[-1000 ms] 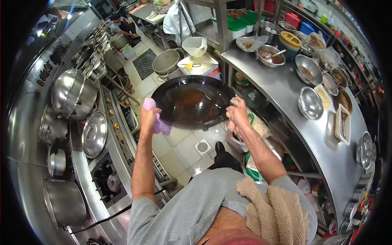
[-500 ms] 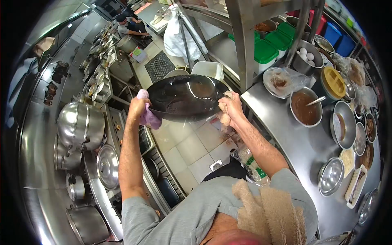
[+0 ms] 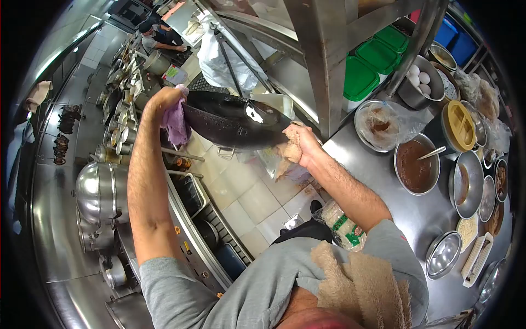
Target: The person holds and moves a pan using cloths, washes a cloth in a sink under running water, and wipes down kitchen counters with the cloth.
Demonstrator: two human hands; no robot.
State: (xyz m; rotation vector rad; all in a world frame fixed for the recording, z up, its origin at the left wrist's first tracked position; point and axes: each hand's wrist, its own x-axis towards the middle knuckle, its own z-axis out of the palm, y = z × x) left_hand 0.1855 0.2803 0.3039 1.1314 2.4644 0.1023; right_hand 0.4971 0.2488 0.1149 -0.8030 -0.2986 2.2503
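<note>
A big black wok [image 3: 230,123] hangs in the air before me, its left side raised higher than its right. My left hand [image 3: 164,101] is closed on the wok's left edge through a purple cloth [image 3: 176,122]. On the lower right edge, my right hand [image 3: 308,145] grips through a beige cloth [image 3: 292,147]. Some glossy wet patches shine inside the wok. Behind it, partly hidden by its rim, is a whitish plastic container [image 3: 276,103].
To the right, a steel counter [image 3: 378,186] carries a bowl of brown sauce [image 3: 415,164], a pot of eggs [image 3: 422,82] and several bowls. Steel pots [image 3: 98,189] line the left. A shelf post [image 3: 323,66] stands close by on the right. Farther off, a person [image 3: 159,38] sits.
The wok has tipped, its left side rising and its right side staying lower. My left hand has moved up and left with it. My view has shifted slightly.
</note>
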